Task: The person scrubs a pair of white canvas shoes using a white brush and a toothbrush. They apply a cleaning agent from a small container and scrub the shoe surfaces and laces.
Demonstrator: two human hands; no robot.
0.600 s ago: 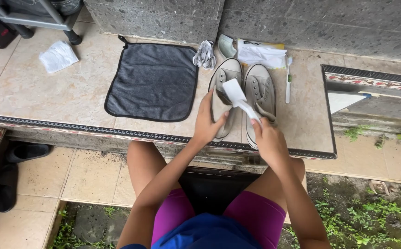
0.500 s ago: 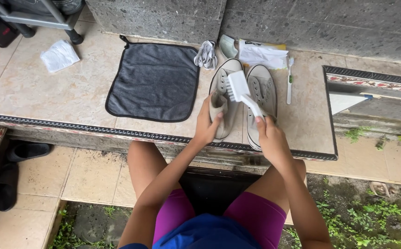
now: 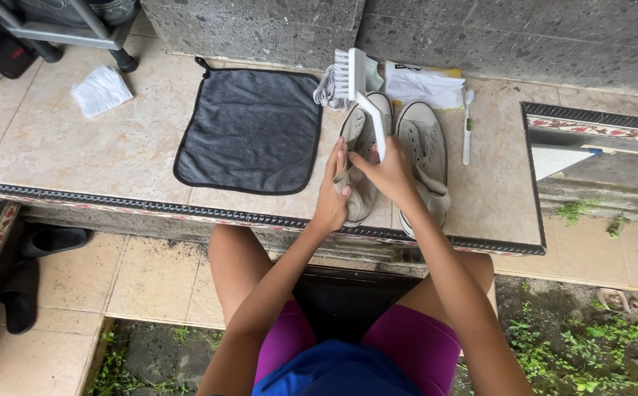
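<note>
The right hand (image 3: 391, 173) is wrapped tight around the handle of a white scrubbing brush (image 3: 359, 94), and the brush stands up away from the person, its bristled head out past the toe of the shoes, near the stone wall (image 3: 480, 37). The left hand (image 3: 333, 196) is clamped on the left shoe (image 3: 363, 158), fingers folded over its near side and heel, pinning it to the tiled ledge (image 3: 99, 154). That pale canvas shoe lies lengthwise, toe pointing away, directly under and between the two hands. Its partner, the right shoe (image 3: 423, 147), lies just beside it on the right, touching or nearly so, with the right wrist crossing over its near end. Left of the shoes a dark grey cloth (image 3: 249, 128) is spread flat on the ledge. To the right of the pair lies a toothbrush (image 3: 467, 128) with a green grip, and beyond the shoes a white packet (image 3: 425, 86) rests against the wall. Far left, a crumpled white wipe (image 3: 100, 91) sits on the tiles.
</note>
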